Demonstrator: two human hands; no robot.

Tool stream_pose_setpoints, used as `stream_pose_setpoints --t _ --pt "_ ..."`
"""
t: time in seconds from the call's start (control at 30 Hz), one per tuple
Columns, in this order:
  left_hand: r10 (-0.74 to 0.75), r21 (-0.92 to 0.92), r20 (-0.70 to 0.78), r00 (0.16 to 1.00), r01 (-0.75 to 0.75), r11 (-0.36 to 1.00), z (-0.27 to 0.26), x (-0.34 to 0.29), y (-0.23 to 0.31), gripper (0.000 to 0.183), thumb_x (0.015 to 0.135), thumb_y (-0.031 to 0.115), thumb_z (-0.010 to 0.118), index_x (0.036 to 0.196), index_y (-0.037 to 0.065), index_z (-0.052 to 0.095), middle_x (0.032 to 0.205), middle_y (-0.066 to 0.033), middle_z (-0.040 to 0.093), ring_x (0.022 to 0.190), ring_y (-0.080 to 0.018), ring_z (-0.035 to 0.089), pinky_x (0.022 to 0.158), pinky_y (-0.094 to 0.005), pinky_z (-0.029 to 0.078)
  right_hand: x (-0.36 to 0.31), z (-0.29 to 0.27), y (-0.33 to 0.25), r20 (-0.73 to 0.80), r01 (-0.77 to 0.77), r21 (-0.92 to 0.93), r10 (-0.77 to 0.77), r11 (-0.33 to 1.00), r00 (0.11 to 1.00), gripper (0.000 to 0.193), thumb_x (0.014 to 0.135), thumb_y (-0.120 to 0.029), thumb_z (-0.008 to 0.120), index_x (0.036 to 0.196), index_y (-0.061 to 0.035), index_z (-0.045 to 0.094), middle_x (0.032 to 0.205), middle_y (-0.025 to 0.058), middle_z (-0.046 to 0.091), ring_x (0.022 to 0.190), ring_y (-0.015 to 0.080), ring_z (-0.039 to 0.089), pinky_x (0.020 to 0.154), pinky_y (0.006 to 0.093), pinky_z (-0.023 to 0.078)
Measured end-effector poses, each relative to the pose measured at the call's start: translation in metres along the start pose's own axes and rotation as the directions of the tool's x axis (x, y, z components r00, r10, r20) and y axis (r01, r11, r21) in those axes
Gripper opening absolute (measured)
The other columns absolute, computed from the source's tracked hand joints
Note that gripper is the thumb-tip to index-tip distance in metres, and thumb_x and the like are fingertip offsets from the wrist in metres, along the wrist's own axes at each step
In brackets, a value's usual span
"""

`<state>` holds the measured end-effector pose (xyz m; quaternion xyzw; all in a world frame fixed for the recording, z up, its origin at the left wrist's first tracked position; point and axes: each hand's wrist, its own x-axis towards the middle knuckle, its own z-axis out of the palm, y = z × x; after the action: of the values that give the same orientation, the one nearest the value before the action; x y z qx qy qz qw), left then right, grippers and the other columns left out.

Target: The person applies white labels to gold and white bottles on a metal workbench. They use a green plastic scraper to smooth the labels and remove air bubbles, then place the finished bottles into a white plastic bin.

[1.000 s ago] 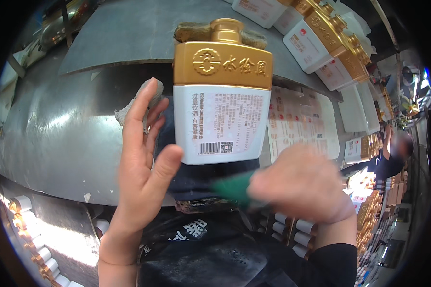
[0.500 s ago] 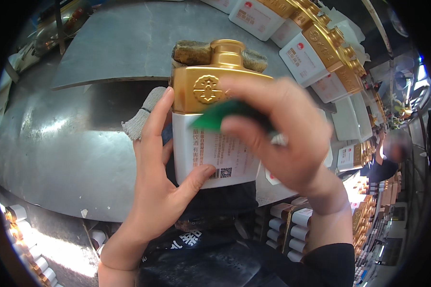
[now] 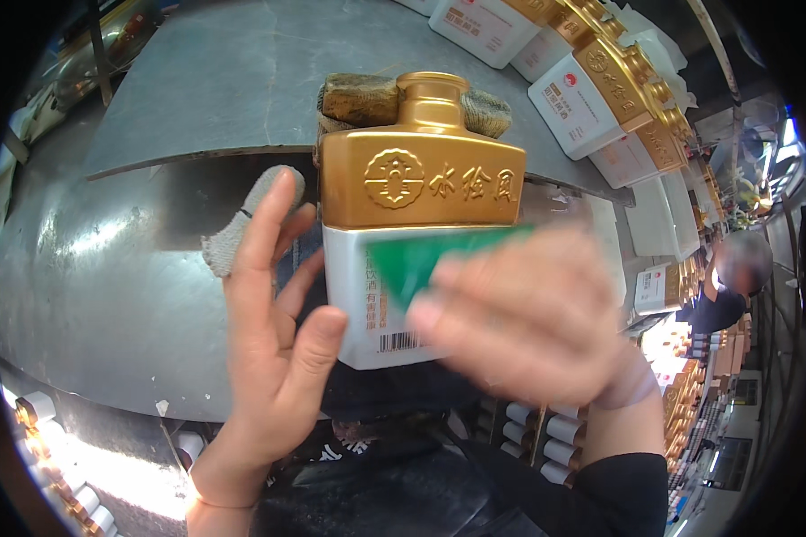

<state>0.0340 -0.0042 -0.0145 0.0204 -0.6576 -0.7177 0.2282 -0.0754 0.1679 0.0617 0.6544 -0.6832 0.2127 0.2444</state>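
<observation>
In front of me a flat white bottle (image 3: 354, 295) with an embossed gold shoulder and neck leans against a brown padded roll (image 3: 360, 100). My left hand (image 3: 273, 313) is beside its left edge, fingers spread and holding nothing. My right hand (image 3: 537, 313), smeared by motion, grips a thin green scraper (image 3: 412, 259) and holds it against the printed white face, just under the gold part. The right hand covers the lower right of the bottle. Behind my left fingertips sits a grey knitted pad (image 3: 242, 228) with a dark band.
Several finished-looking gold and white bottles (image 3: 573, 107) stand at the far right of the grey metal table (image 3: 90, 295). A white tray (image 3: 658, 219) is nearer on that side. More bottles are racked below the table (image 3: 560, 438). Another person (image 3: 730, 286) is off to the right.
My right hand and the scraper have moved down, uncovering the gold emblem. My left thumb has come off the bottle's face, and that hand has shifted left.
</observation>
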Motion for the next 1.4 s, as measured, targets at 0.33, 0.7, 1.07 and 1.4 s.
stream_pose_setpoints --t 0.33,0.7,1.07,1.4 --pt "0.159 0.172 0.010 0.987 -0.158 0.972 -0.005 0.009 0.008 0.057 0.103 0.031 0.042 0.149 0.000 0.026 0.154 -0.0151 0.026 0.138 -0.0287 0.034 0.110 -0.0433 0.037 -0.015 0.000 -0.008 0.016 -0.045 0.085 0.043 0.995 0.999 0.022 0.070 -0.008 0.070 0.093 -0.0084 0.071 0.090 0.0032 0.066 0.073 0.0169 0.061 0.062 0.0277 0.048" --pt "0.188 0.145 0.037 0.982 -0.191 0.971 0.006 0.015 0.011 0.058 0.102 0.033 0.047 0.148 0.002 0.031 0.151 -0.0133 0.034 0.136 -0.0257 0.039 0.106 -0.0377 0.040 0.019 0.007 0.030 -0.175 -0.100 -0.016 0.096 0.995 0.980 0.036 0.073 -0.010 0.079 0.108 -0.0053 0.069 0.092 0.0090 0.070 0.076 0.0235 0.066 0.067 0.0312 0.053" --pt "0.228 0.252 0.014 0.974 -0.224 0.941 0.020 0.034 -0.002 0.057 0.095 0.017 0.055 0.145 0.000 0.034 0.148 -0.0144 0.037 0.136 -0.0250 0.035 0.113 -0.0360 0.026 -0.006 -0.019 0.047 -0.120 -0.011 -0.195 -0.013 0.981 0.993 0.027 0.075 -0.004 0.073 0.102 -0.0092 0.071 0.095 0.0041 0.069 0.081 0.0174 0.064 0.069 0.0290 0.050" --pt "0.261 0.204 -0.014 0.965 -0.253 0.946 0.009 0.029 -0.007 0.056 0.098 0.019 0.052 0.146 0.000 0.031 0.150 -0.0134 0.032 0.134 -0.0245 0.037 0.110 -0.0354 0.033 -0.029 -0.016 0.003 -0.009 -0.152 -0.010 0.152 0.988 0.988 0.022 0.068 -0.005 0.074 0.089 -0.0111 0.070 0.086 0.0004 0.063 0.072 0.0177 0.058 0.060 0.0296 0.046"
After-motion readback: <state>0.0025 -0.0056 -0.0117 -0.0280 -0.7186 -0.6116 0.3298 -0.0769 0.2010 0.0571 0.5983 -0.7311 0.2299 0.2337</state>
